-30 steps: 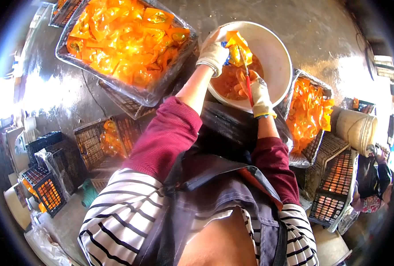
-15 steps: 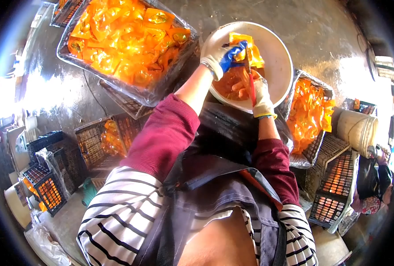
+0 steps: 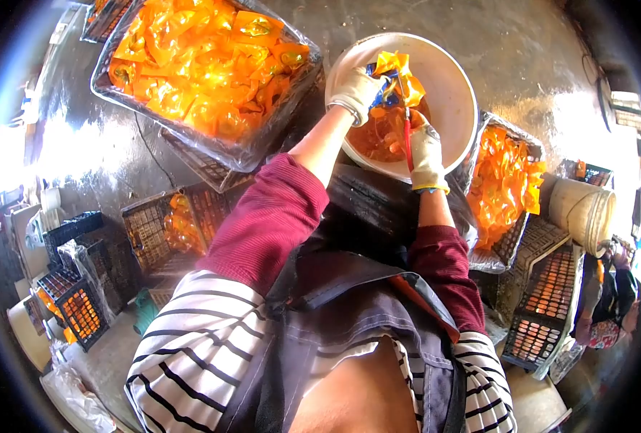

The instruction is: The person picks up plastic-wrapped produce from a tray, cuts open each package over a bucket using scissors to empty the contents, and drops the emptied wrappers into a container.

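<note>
My left hand point(image 3: 360, 90), in a white glove with blue on the fingers, is closed on a yellow-orange packet point(image 3: 401, 71) above the white bucket point(image 3: 459, 94). My right hand point(image 3: 426, 155), gloved in white with a yellow cuff, grips a red-handled tool point(image 3: 407, 137) that looks like a knife or scissors. The tool points up at the packet's lower edge. Below both hands, orange-red liquid with pieces point(image 3: 371, 141) lies in the bucket.
Left of the bucket is a large plastic-lined crate point(image 3: 262, 144) of orange packets, with another crate point(image 3: 515, 238) at the right. Beyond it are a pale bucket point(image 3: 580, 209) and stacked crates point(image 3: 544, 310). Another person point(image 3: 612, 296) is at the far right.
My left hand has turned at the wrist and drawn back slightly to the left. The packet has changed its tilt and shape above the bucket. My right hand has stayed nearly in place.
</note>
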Tool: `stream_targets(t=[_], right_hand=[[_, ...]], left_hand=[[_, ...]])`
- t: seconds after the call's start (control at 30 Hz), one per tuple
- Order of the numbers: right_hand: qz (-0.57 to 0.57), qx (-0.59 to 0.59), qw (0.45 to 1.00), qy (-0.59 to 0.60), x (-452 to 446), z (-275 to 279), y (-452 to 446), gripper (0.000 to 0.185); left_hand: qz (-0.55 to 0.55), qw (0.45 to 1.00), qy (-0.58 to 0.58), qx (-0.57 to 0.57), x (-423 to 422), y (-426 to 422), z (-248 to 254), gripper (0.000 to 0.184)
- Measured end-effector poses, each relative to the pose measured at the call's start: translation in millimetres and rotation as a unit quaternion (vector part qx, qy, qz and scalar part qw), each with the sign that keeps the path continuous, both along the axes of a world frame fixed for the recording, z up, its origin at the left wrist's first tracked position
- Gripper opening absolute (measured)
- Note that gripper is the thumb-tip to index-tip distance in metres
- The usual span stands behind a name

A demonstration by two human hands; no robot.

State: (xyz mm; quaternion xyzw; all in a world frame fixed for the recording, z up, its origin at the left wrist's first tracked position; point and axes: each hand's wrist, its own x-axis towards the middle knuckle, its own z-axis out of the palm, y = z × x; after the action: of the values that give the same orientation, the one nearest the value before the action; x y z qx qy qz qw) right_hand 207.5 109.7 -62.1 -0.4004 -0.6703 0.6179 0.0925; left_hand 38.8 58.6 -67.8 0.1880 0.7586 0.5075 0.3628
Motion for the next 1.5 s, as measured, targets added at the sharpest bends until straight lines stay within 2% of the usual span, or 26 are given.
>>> stream_targets(t=[0.03, 0.07, 0.13, 0.17, 0.2, 0.23, 0.3, 0.33, 0.37, 0.4, 0.47, 0.5, 0.6, 0.63, 0.7, 0.83, 0.97, 1.03, 1.1, 1.23, 1.33, 1.37, 1.4, 1.43, 1.47, 1.5], right_hand=[[0.01, 0.054, 0.998, -0.035, 2, 1, 3, 0.029], [-0.002, 0.016, 1.0, -0.012, 1, 2, 4, 0.032], [-0.043, -0.104, 0.991, 0.073, 2, 12, 2, 0.037], [-0.068, -0.19, 0.97, 0.132, 3, 13, 3, 0.039], [-0.1, -0.182, 0.967, 0.148, -2, 17, 0, 0.04], [-0.135, -0.173, 0.962, 0.163, -6, 21, -1, 0.041], [-0.074, -0.186, 0.96, 0.194, 4, 25, 11, 0.04], [-0.096, -0.121, 0.973, 0.172, 6, 34, 8, 0.039], [-0.119, -0.049, 0.98, 0.151, 8, 47, 9, 0.039], [-0.177, -0.091, 0.963, 0.182, 5, 74, 5, 0.04], [-0.22, -0.093, 0.942, 0.234, 22, 89, 4, 0.045], [-0.222, -0.156, 0.923, 0.272, 35, 101, 10, 0.046], [-0.294, -0.113, 0.898, 0.308, 75, 114, 12, 0.043], [-0.308, -0.097, 0.899, 0.297, 92, 114, 11, 0.042], [-0.335, -0.082, 0.902, 0.26, 126, 109, 6, 0.041], [-0.365, -0.076, 0.904, 0.211, 168, 105, -7, 0.038], [-0.375, -0.078, 0.902, 0.198, 177, 105, -14, 0.036], [-0.375, -0.085, 0.901, 0.203, 173, 105, -13, 0.035], [-0.379, -0.097, 0.896, 0.21, 168, 104, -11, 0.034], [-0.372, -0.122, 0.89, 0.233, 140, 107, -4, 0.032], [-0.361, -0.151, 0.882, 0.263, 102, 126, -1, 0.031], [-0.357, -0.169, 0.874, 0.285, 84, 137, -1, 0.03], [-0.355, -0.182, 0.868, 0.296, 69, 147, -2, 0.03], [-0.349, -0.208, 0.855, 0.322, 51, 161, -5, 0.03], [-0.334, -0.244, 0.838, 0.357, 32, 172, -7, 0.029], [-0.313, -0.277, 0.819, 0.392, 17, 179, -9, 0.029]], left_hand=[[-0.005, 0.999, -0.024, 0.044, 3, 3, -8, 0.037], [-0.005, 0.995, -0.046, 0.087, 5, 7, -20, 0.041], [-0.026, 0.997, 0.065, 0.036, 2, -4, 9, 0.042], [-0.051, 0.979, 0.186, -0.064, 3, -11, 45, 0.041], [-0.007, 0.98, -0.005, 0.197, -5, -11, 22, 0.045], [0.012, 0.962, -0.075, 0.261, -6, -25, 46, 0.043], [0.03, 0.996, -0.054, 0.062, -17, -63, 119, 0.041], [0.045, 0.994, 0.053, 0.082, -29, -78, 118, 0.04], [0.084, 0.979, 0.092, 0.16, -55, -87, 76, 0.046], [0.079, 0.979, 0.182, 0.042, -68, -113, 91, 0.048], [0.157, 0.968, 0.138, -0.14, -79, -163, 115, 0.048], [0.139, 0.959, 0.173, -0.175, -84, -188, 125, 0.049], [0.053, 0.884, 0.403, -0.232, -125, -266, 38, 0.069], [0.0, 0.833, 0.446, -0.329, -107, -271, 62, 0.075], [-0.113, 0.8, 0.405, -0.428, -89, -266, 69, 0.082], [-0.258, 0.763, 0.351, -0.478, -80, -231, 33, 0.074], [-0.238, 0.8, 0.312, -0.453, -84, -230, 26, 0.061], [-0.195, 0.812, 0.402, -0.376, -82, -255, 15, 0.06], [-0.183, 0.785, 0.437, -0.399, -71, -267, 17, 0.054], [-0.114, 0.821, 0.413, -0.378, -76, -262, 18, 0.046], [-0.02, 0.902, 0.354, -0.246, -90, -263, 39, 0.051], [0.14, 0.985, -0.008, -0.096, -87, -259, 57, 0.044], [0.218, 0.969, -0.07, 0.095, -100, -262, 36, 0.042], [0.291, 0.906, -0.134, 0.276, -110, -268, 12, 0.039], [0.384, 0.826, -0.237, 0.337, -100, -250, 35, 0.036], [0.311, 0.787, -0.308, 0.435, -114, -250, 14, 0.039]])
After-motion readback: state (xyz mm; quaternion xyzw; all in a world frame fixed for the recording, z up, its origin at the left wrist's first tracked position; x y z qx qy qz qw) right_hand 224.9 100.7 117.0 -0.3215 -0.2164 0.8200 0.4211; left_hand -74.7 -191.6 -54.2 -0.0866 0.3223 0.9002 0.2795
